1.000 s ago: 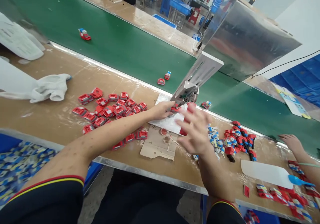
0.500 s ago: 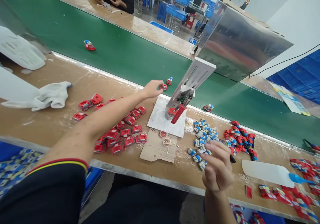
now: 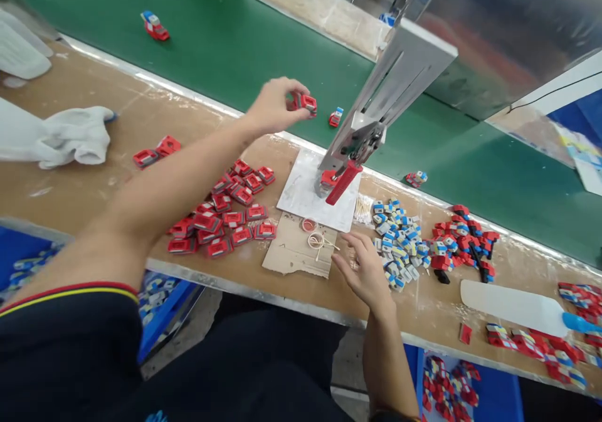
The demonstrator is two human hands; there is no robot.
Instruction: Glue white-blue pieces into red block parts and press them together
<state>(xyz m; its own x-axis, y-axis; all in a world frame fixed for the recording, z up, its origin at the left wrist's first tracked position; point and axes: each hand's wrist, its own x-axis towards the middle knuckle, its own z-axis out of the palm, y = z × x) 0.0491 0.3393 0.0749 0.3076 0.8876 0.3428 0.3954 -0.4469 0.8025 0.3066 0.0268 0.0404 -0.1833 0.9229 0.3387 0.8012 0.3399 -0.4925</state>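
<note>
My left hand point(image 3: 276, 105) pinches a small red plastic toy car part point(image 3: 307, 103) above the near edge of the green conveyor belt. My right hand point(image 3: 367, 273) has thumb and fingers apart, its fingertips beside the cotton swabs point(image 3: 318, 251) resting on a small round dish point(image 3: 314, 241). Whether they touch is hard to tell. Under the dish lies torn cardboard point(image 3: 291, 253), with another small dish point(image 3: 308, 224) holding something red. Behind stands a clamp fixture with a red handle point(image 3: 344, 182) on a white board point(image 3: 296, 187); a red part point(image 3: 328, 179) sits beneath the clamp.
Red parts point(image 3: 221, 221) are heaped left of the cardboard. Blue-and-white parts point(image 3: 399, 240) and red-and-black parts point(image 3: 463, 240) lie to the right, near a white paddle-shaped piece point(image 3: 512, 306). A red-and-blue toy point(image 3: 154, 26) rides the green belt point(image 3: 211, 52). A white glove point(image 3: 78, 137) lies left.
My left hand now shows a red part in its fingers, held at the belt's edge. My right hand has moved left, from the blue-and-white parts to the swabs. The view has tilted down.
</note>
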